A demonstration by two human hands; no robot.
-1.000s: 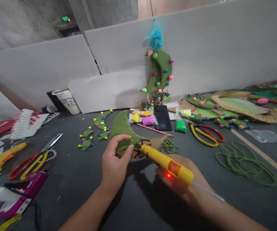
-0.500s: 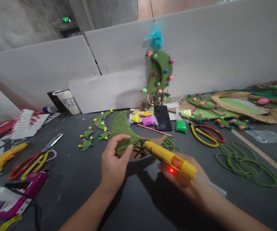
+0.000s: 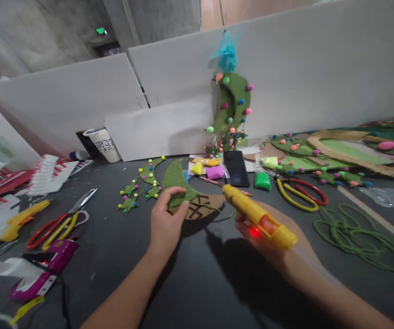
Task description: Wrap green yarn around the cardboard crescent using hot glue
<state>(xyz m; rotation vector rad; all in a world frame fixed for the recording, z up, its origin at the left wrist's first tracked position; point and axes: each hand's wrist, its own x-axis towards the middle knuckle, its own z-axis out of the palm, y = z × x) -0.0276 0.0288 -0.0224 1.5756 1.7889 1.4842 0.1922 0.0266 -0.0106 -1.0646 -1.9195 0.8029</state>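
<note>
On table, left hand [image 3: 165, 225] pinching crescent [image 3: 183, 192], right hand [image 3: 268, 237] gripping glue gun [image 3: 257, 215]

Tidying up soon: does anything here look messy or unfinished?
The crescent in the left hand is only part-wrapped in green; its right end is bare cardboard. Loose green cord sprawls right of the glue gun.

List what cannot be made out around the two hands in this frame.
Head view:
- Left hand, lower fingers: hidden behind the green crescent.
- Right hand, trigger finger: hidden under the glue gun.
- White cup, its print: too small to read.
- Purple tool at left: motion-blurred.
</note>
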